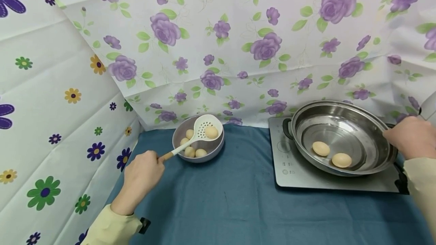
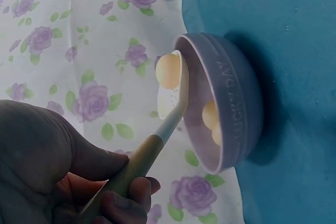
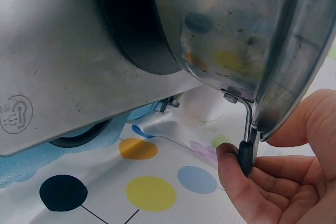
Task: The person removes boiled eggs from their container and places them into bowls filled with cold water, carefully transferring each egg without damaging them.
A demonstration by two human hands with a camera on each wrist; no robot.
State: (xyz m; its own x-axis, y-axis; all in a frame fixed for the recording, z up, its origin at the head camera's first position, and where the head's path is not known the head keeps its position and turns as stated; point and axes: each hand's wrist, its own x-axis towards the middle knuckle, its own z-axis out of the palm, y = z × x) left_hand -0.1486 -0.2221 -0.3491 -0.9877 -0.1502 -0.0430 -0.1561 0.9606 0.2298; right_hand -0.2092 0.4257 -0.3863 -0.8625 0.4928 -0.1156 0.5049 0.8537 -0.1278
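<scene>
My left hand [image 1: 144, 169] grips the wooden handle of a white skimmer [image 1: 180, 147]. On its perforated head sits one egg [image 1: 211, 132], held over a mauve bowl [image 1: 218, 149]; in the left wrist view, LUCKY DAY is raised on the bowl's side. Several eggs [image 1: 201, 152] lie inside the bowl. At the right, a steel pot [image 1: 354, 118] stands on an induction cooker [image 1: 284, 165], with two eggs [image 1: 341, 160] on its bottom. My right hand [image 1: 413, 137] holds the pot's right side handle [image 3: 245, 156], its fingers curled round the black grip and the thumb at the rim.
A blue cloth [image 1: 225, 199] covers the table between bowl and cooker. Flowered sheeting [image 1: 211, 41] rises right behind both, and more sheeting [image 1: 61, 131] closes off the left side. The pot's left handle [image 1: 287, 128] juts out toward the bowl.
</scene>
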